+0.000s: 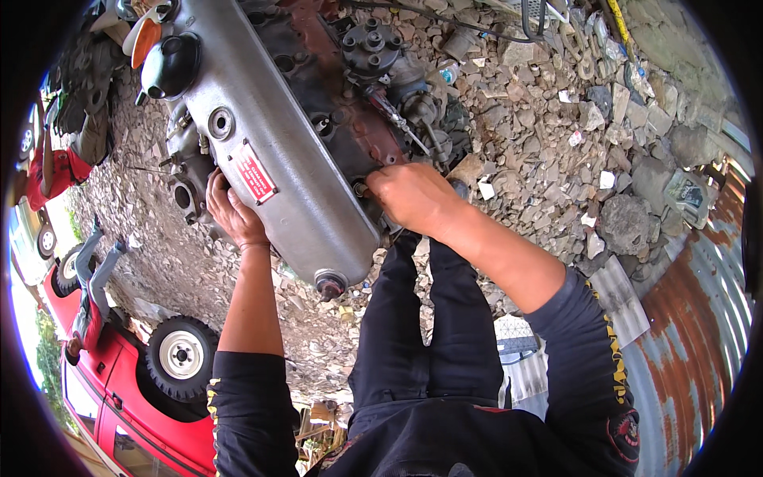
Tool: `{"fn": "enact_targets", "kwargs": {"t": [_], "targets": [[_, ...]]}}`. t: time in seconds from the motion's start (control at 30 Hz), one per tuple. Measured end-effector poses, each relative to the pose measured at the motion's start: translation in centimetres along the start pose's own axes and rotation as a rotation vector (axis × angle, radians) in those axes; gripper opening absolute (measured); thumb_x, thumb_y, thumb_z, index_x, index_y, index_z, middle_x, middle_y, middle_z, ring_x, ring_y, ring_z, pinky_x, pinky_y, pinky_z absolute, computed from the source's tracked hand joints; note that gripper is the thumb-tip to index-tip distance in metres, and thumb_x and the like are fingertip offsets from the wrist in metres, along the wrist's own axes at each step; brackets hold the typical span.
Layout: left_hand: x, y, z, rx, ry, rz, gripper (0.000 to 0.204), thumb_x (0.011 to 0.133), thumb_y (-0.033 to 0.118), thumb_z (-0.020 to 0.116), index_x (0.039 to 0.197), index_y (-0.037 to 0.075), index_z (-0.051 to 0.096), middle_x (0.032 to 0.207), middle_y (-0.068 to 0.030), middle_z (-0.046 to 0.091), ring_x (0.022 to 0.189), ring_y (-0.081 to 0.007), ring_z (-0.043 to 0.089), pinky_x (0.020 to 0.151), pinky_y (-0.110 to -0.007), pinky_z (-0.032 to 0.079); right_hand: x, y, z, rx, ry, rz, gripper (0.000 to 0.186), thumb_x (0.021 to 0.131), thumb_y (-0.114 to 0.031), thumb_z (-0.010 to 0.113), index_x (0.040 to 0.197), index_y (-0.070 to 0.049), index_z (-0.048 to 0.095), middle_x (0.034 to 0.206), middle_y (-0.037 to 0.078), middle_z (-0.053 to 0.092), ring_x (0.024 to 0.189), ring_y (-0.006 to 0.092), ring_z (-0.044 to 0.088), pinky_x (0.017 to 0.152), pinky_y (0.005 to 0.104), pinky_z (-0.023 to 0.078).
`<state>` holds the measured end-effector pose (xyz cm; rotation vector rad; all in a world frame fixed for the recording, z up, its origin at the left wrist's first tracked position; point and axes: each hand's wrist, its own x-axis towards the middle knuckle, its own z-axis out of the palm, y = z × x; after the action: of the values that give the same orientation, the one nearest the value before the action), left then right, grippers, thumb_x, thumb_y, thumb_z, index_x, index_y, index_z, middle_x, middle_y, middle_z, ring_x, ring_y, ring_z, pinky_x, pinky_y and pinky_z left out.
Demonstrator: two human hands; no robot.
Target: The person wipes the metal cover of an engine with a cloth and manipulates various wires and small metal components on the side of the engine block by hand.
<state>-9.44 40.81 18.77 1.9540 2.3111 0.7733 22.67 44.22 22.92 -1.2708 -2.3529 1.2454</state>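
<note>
Metal is forming the long, silver-grey, round-ended engine cover (270,131), which is lying lengthwise over a grimy, rust-brown engine (377,139) above broken stone rubble (524,151). The cover is probably going to handle as a stiff, awkwardly long piece, not fragile, and its smooth skin may be turning slippery wherever oil is coating it. Its long side edges are likely offering the surest hold, one hand on each side, well spread along the length.

The bare left hand (236,213) is resting against the cover's left side, its fingers lying loosely extended and slightly apart. The bare right hand (417,197) is bending its fingers inward just beside the cover's right edge; what, if anything, they are pinching is staying hidden, so I cannot tell.

Counting: one cover is carrying one red rectangular label (254,176) and one round metal-rimmed port (221,123); one dark, many-towered distributor cap (371,48) is standing near its right side. At far left, two people are appearing, and one red vehicle (115,370) is showing two wheels.
</note>
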Motion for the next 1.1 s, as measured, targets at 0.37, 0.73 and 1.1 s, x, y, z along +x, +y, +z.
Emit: {"fn": "enact_targets", "kwargs": {"t": [0.37, 0.73, 1.1], "targets": [[-0.2, -0.6, 0.0, 0.02, -0.027, -0.029, 0.058, 0.098, 0.047, 0.028, 0.125, 0.003, 0.053, 0.13, -0.0151, 0.055, 0.122, -0.0337, 0.048, 0.104, -0.046, 0.032, 0.9, 0.0, -0.1, -0.036, -0.119, 0.099, 0.016, 0.085, -0.018, 0.059, 0.084, -0.003, 0.062, 0.077, 0.018, 0.066, 0.073, 0.0383, 0.065, 0.065, 0.0461, 0.054], [0.0, -0.1, 0.1, -0.007, -0.009, 0.004, 0.053, 0.098, 0.043, 0.031, 0.122, 0.002, 0.054, 0.129, -0.0154, 0.055, 0.121, -0.0338, 0.048, 0.104, -0.046, 0.032, -0.2, 0.7, 0.5, 0.029, 0.011, -0.008, 0.014, 0.081, -0.012, 0.065, 0.09, -0.002, 0.061, 0.087, 0.015, 0.063, 0.087, 0.036, 0.064, 0.074, 0.0447, 0.053], [0.5, 1.9, -0.2, -0.018, -0.004, -0.065, 0.04, 0.092, 0.032, 0.037, 0.112, 0.003, 0.056, 0.127, -0.0152, 0.055, 0.121, -0.0341, 0.047, 0.105, -0.046, 0.03, 0.5, 0.0, -0.1, 0.006, -0.041, -0.039, 0.015, 0.079, -0.01, 0.066, 0.092, -0.003, 0.06, 0.086, 0.014, 0.062, 0.084, 0.0362, 0.063, 0.072, 0.0449, 0.052]]}}
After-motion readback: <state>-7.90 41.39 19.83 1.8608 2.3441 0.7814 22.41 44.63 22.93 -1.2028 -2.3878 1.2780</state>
